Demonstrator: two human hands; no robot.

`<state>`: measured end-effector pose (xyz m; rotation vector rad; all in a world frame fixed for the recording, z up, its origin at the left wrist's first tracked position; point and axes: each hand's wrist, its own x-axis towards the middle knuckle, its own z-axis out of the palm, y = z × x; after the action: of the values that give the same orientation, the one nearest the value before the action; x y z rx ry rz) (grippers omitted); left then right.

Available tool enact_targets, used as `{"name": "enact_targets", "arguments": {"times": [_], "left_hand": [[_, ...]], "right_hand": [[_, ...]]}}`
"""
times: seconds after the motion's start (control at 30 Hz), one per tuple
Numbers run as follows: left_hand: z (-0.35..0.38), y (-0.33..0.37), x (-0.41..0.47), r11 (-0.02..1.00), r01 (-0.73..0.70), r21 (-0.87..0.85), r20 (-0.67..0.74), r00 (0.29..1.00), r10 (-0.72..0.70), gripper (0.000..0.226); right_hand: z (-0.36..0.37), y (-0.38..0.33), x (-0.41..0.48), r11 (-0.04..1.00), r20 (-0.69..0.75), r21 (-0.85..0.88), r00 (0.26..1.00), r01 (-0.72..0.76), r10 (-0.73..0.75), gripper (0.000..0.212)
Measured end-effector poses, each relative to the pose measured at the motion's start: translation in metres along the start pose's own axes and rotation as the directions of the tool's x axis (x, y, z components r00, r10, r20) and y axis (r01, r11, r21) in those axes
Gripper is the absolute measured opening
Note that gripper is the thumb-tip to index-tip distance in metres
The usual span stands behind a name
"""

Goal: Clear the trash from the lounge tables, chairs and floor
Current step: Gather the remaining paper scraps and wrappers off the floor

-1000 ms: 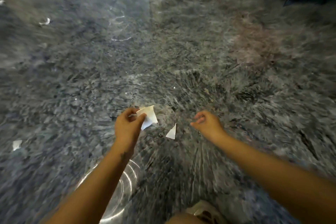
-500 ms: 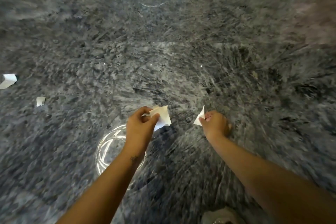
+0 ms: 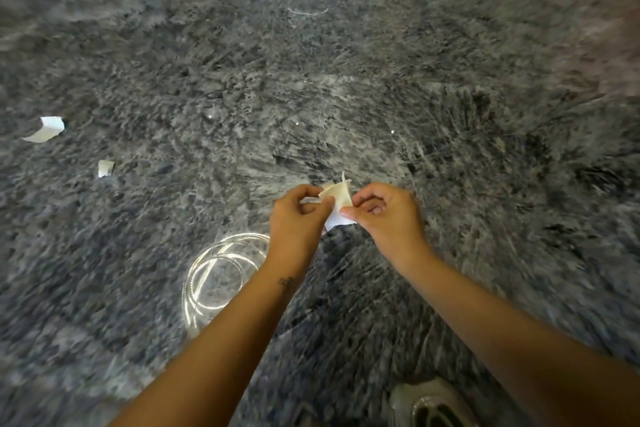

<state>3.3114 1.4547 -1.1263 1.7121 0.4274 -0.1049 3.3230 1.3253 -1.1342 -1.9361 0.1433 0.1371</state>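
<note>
While the left hand and right hand pinch paper scraps (any writing blurred), loose scraps lie on the carpet.

Left hand, right hand: bare forearms extended forward, hands close together, fingers curled, both pinching paper scraps.

Soft daylight, radial motion blur outward.
</note>
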Motion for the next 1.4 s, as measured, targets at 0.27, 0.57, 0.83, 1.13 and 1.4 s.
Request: {"name": "enact_targets", "arguments": {"times": [0.27, 0.57, 0.83, 1.13, 1.4], "left_hand": [[-0.008, 0.014, -0.006, 0.997, -0.072, 0.031, 0.047, 0.996, 0.071, 0.013], [-0.065, 0.023, 0.005, 0.988, -0.122, 0.095, -0.17, 0.976, 0.137, 0.005], [-0.133, 0.086, 0.008, 0.994, -0.107, 0.007, -0.382, 0.919, 0.102, 0.012], [-0.159, 0.263, -0.011, 0.999, -0.033, -0.021, -0.459, 0.888, 0.02, 0.009], [-0.166, 0.437, 0.004, 0.999, 0.039, 0.017, -0.46, 0.887, -0.027, 0.012]], "right_hand": [[0.005, -0.01, 0.006, 0.982, -0.002, -0.121, 0.989, 0.145, -0.146, 0.035], [0.043, -0.046, 0.022, 0.977, 0.163, 0.138, 0.969, 0.165, -0.187, 0.032], [0.068, -0.134, 0.045, 0.947, 0.29, 0.233, 0.914, 0.22, -0.283, 0.017], [0.008, -0.32, 0.072, 0.949, 0.177, 0.251, 0.954, 0.192, -0.24, 0.017], [-0.082, -0.456, 0.125, 0.971, 0.15, 0.226, 0.982, 0.081, -0.117, 0.013]]}}
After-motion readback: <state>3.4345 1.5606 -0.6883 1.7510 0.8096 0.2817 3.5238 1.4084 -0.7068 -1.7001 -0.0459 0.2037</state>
